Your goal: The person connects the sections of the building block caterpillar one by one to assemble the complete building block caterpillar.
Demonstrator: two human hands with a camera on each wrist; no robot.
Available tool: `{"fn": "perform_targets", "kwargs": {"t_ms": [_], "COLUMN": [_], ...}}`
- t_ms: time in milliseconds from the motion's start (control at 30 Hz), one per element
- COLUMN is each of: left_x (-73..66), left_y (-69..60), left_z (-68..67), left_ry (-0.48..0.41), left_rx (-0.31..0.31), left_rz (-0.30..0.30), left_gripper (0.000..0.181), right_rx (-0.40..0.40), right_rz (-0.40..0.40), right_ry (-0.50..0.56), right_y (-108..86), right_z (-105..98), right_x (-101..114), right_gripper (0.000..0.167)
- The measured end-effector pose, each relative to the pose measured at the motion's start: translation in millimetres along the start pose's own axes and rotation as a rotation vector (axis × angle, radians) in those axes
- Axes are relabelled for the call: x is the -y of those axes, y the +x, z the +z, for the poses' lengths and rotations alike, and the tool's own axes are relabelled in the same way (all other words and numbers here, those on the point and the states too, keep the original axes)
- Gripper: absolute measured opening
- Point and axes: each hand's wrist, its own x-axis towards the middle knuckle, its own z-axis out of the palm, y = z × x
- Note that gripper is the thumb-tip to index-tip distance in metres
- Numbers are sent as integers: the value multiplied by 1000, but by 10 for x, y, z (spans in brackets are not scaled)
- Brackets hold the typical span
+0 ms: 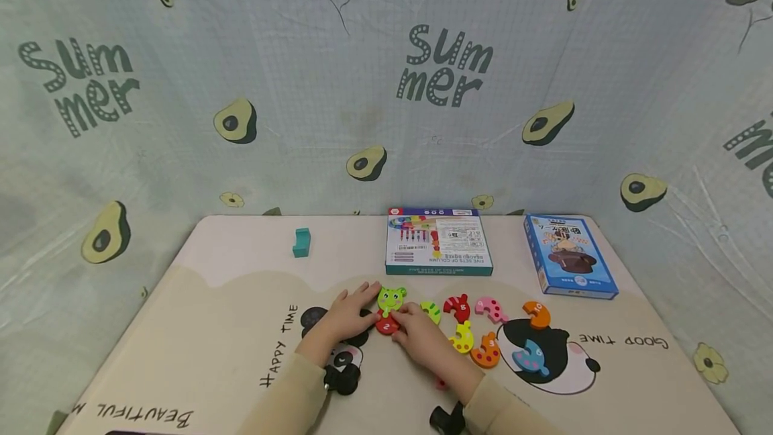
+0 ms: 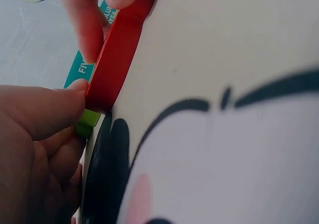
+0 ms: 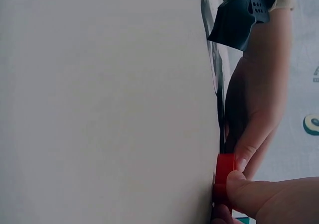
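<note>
A red caterpillar piece (image 1: 387, 325) marked 2 lies against a green caterpillar head (image 1: 391, 299) with a smiling face. My right hand (image 1: 423, 334) pinches the red piece between thumb and finger from its right. From the other side, my left hand (image 1: 347, 314) touches the pieces, its thumb by the red one and longer fingers stretched beside the head. The left wrist view shows the red piece (image 2: 117, 59) edge-on with a bit of green (image 2: 88, 124) behind. In the right wrist view, the red piece (image 3: 225, 171) sits between both hands' thumbs.
Right of the hands lie more curved pieces: green (image 1: 431, 312), red (image 1: 457, 308), pink (image 1: 490, 309), yellow (image 1: 462, 339), orange (image 1: 486, 351), another orange (image 1: 537, 315) and blue (image 1: 531, 358). Further back are a teal block (image 1: 301, 243), a flat game box (image 1: 439, 244) and a blue box (image 1: 570, 257).
</note>
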Motion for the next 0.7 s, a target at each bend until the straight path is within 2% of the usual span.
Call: {"fn": "perform_targets", "kwargs": {"t_ms": [233, 500, 600, 700], "left_x": [9, 25, 26, 23], "left_y": [-39, -18, -21, -22], "left_z": [1, 24, 14, -10], "left_ry": [-32, -24, -34, -45], "left_rx": [8, 18, 21, 20], "left_rz": [-12, -4, -13, -16], "left_gripper": [60, 62, 62, 62], "right_rx": [-9, 1, 15, 10], "right_rz": [23, 53, 62, 57], "right_ry": [43, 81, 134, 231], "right_y": [-11, -4, -22, -92], "right_z": [10, -1, -67, -225], "right_x": [-8, -33, -22, -26], "right_gripper": [45, 46, 48, 51]}}
